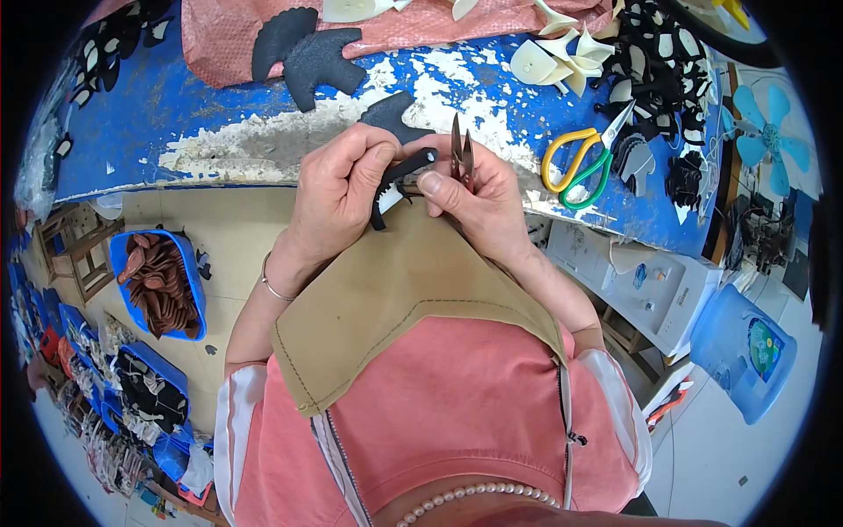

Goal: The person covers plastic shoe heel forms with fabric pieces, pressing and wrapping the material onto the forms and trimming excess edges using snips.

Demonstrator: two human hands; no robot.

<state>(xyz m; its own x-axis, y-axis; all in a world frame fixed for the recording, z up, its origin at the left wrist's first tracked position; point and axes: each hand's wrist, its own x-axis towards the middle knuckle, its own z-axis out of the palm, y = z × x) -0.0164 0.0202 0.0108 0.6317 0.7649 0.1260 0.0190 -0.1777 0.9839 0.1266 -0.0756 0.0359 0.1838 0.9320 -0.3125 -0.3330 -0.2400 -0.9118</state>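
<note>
My left hand [338, 193] is closed, pinching a small black piece with a white inner face [391, 200] between thumb and fingers. Beside it, my right hand [481, 198] is wrapped round a pair of dark thread snips [460, 154]. Their pointed blades stick upward, slightly apart. The right thumb is close to the rolled end of the black piece, and I cannot tell whether it touches. Just beyond both hands, a dark grey cut piece [391, 116] lies on the worn blue table [237, 145]. Part of the snips' handle is hidden in the palm.
Yellow-and-green-handled scissors [580, 162] lie right of my hands. Behind are cream moulded pieces [562, 61], a heap of black pieces [659, 66] and dark cut pieces [320, 57] on a pink sheet [219, 44]. A blue bin [200, 290] of brown pieces stands at lower left.
</note>
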